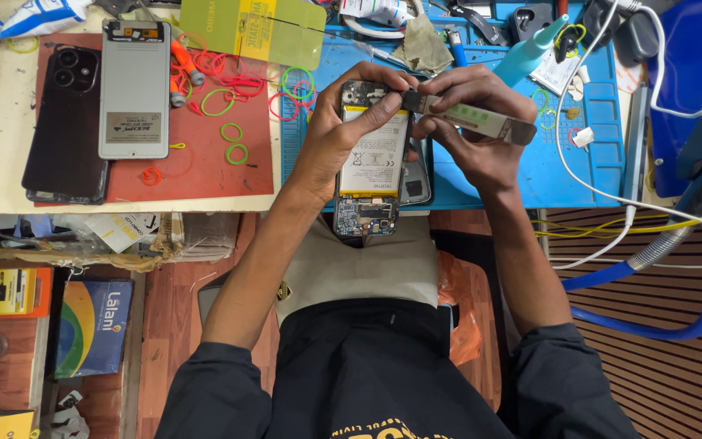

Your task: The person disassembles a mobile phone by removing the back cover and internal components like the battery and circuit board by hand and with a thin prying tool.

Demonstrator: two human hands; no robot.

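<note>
An opened phone (371, 162), back cover off with flat white battery and bare circuit board exposed, is gripped by the left hand (339, 134) over the front edge of the blue rubbery mat (562, 162). A thin flat metal pry tool (481, 120) is pinched by the right hand (473, 134) at the phone's top. Thin coloured rubber bands (233, 102) are scattered on the red pad (205, 175).

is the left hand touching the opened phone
Touching. The head view shows the left hand wrapped around the opened phone, fingers on its left edge and thumb at its top, with no gap. The right hand holds a flat tool at the phone's top.
</note>
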